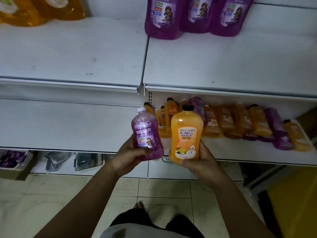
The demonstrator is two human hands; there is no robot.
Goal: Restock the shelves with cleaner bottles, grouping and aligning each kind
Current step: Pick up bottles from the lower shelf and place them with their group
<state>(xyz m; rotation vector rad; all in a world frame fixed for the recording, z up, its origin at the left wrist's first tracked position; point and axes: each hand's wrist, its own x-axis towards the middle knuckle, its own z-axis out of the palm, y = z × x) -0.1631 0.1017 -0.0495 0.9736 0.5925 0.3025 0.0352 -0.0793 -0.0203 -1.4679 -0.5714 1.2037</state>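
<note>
Two bottles are held up in front of the shelves, one in each of the hands. The left hand (127, 157) is curled round the bottom of the purple bottle (146, 134), which is full of clear purple liquid. The right hand (202, 162) is curled round the bottom of the orange bottle (186, 134), which is full of cloudy orange liquid. A box (12, 158) low on the left holds shiny purple packs.

The purple bottle has a white cap and a purple label with a small cartoon figure. It tilts a little to the left. The orange bottle has a black cap and an orange label with writing and a picture near the bottom. It stands nearly straight. The two are near each other but do not touch.

Behind them, on the low shelf (257, 162), a row (240, 122) of orange and purple bottles leans all mixed up. The top shelf (223, 66) has three big purple bottles (193, 14) side by side at the back. Big orange bottles (34, 9) stand far to the left. Below is a tiled floor (51, 194) with a bare foot (139, 206) on it. Something yellow (295, 203) is at the right edge.
</note>
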